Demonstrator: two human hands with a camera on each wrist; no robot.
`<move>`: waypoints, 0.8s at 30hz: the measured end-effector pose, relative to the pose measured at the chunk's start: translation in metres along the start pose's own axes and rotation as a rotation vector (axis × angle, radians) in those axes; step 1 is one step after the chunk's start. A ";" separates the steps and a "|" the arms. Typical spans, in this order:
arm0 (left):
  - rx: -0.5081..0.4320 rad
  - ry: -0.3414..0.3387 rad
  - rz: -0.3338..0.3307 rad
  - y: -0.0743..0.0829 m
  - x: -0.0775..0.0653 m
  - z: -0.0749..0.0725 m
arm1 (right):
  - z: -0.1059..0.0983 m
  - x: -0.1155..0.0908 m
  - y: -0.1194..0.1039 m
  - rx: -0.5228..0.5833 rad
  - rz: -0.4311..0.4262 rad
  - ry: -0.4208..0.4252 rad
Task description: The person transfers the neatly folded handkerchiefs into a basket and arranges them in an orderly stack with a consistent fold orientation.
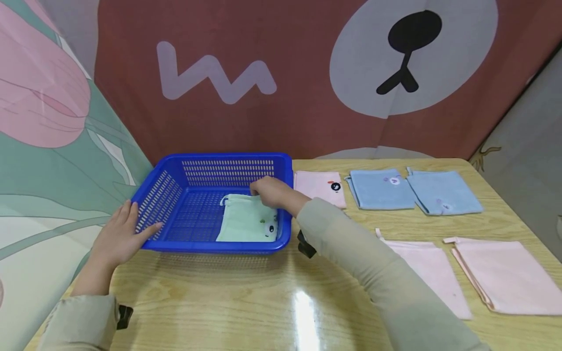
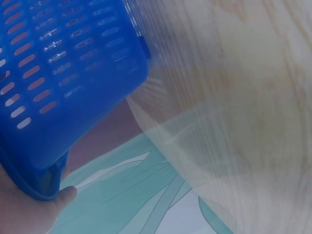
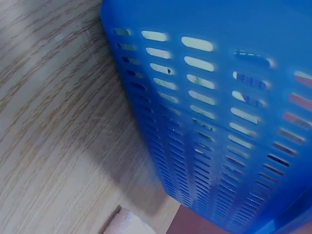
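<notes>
Head view: blue basket point(image 1: 189, 246) sits on the wooden tabletop point(image 1: 219, 302) nr its far L corner, close to the back edge. Inside, a folded mint-green cloth point(image 1: 243, 219) w/ a small face print lies flat on the basket floor, toward the basket's R end.

R grip point(image 1: 272, 191) (bare hand) reaches over the basket's R rim, fingers pointing down at the cloth's far R corner; fingertips partly hidden, can't tell if they pinch it. L grip point(image 1: 118, 239) isn't clenched: straight fingers rest along the basket's L rim, thumb out by its front L corner. L wrist view also has that hand at a rim corner.

To the basket's R, a pink cloth point(image 1: 313, 187) w/ a face print lies nr the tabletop's back edge. Then come 2 folded blue cloths point(image 1: 382, 190), toward the far R corner. Nearer the R edge, 2 more pink cloths point(image 1: 509, 275) lie side by side, one partly behind the R sleeve point(image 1: 373, 268). R wrist view: pale green shows thru the basket slots.
</notes>
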State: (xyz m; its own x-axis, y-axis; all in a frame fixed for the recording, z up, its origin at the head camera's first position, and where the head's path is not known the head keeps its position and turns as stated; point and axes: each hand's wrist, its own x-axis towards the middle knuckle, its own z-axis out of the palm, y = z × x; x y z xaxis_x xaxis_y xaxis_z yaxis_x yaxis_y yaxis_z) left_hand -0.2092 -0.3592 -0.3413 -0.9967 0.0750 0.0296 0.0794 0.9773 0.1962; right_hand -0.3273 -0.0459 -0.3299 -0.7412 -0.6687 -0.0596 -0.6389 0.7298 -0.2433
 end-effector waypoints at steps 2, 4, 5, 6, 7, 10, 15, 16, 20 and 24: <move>0.000 0.000 0.000 0.000 0.000 0.000 | 0.000 0.000 0.000 -0.008 0.004 -0.003; 0.000 0.002 0.000 0.001 0.000 -0.001 | 0.000 0.000 0.000 -0.014 0.002 0.004; 0.000 0.002 -0.001 0.001 0.000 -0.001 | 0.000 0.000 0.000 -0.012 0.000 0.009; -0.001 0.002 -0.001 0.001 -0.001 -0.001 | 0.000 0.000 0.000 -0.009 -0.002 0.014; -0.002 0.002 -0.002 0.002 -0.001 -0.001 | 0.000 0.000 0.001 -0.003 -0.003 0.019; -0.005 0.002 -0.003 0.002 -0.002 -0.001 | 0.001 0.001 0.001 0.014 -0.008 0.030; -0.009 0.000 -0.004 0.001 -0.002 0.000 | 0.001 0.001 0.003 0.074 0.024 0.026; -0.009 0.000 -0.004 0.001 -0.002 0.000 | 0.001 0.001 0.003 0.088 0.033 0.026; -0.009 0.003 -0.002 0.001 -0.002 0.001 | 0.000 0.000 0.004 0.125 0.045 0.029; -0.007 0.007 0.001 0.000 -0.002 0.001 | 0.000 0.000 0.006 0.117 0.021 0.055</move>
State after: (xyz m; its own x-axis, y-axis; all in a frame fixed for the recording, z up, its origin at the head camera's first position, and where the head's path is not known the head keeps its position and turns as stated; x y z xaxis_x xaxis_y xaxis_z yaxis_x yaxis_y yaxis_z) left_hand -0.2076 -0.3590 -0.3421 -0.9965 0.0748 0.0371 0.0808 0.9759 0.2028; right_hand -0.3308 -0.0417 -0.3313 -0.7661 -0.6426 -0.0132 -0.5973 0.7194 -0.3545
